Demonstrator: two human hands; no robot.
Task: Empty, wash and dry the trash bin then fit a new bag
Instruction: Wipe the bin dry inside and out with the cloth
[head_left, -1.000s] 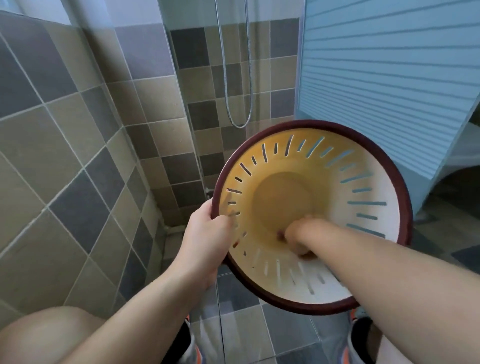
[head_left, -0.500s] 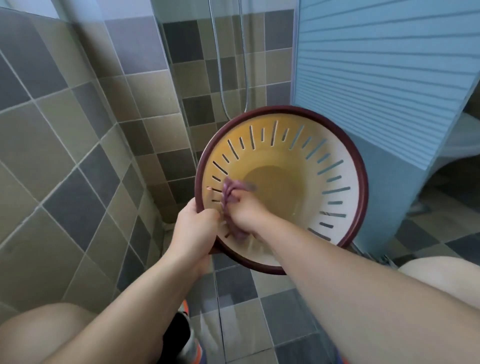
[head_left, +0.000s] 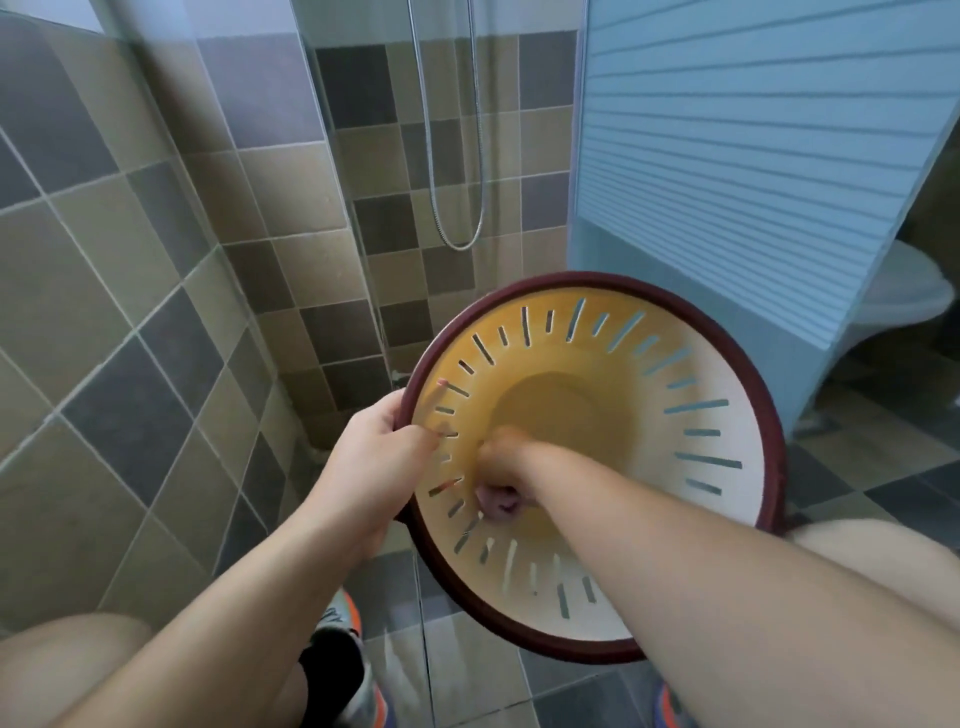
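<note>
I see my left hand (head_left: 382, 457) gripping the dark red rim of the slotted yellow trash bin (head_left: 727, 374), tipped toward me. My right hand (head_left: 506, 467), deep inside, clutches a purple cloth (head_left: 498, 501). Tiled shower wall (head_left: 156, 260) behind.

Left arm enters from the lower left of the frame, forearm bare, reaching up toward centre. Left hand (head_left: 382, 457) grips the bin (head_left: 727, 467) at its left rim, thumb hooked over the edge onto the inner wall. Right arm enters from the lower right, extended into the bin. Right hand (head_left: 506, 462) is fisted, fingers curled around a purplish cloth (head_left: 496, 500), blurred.
</note>
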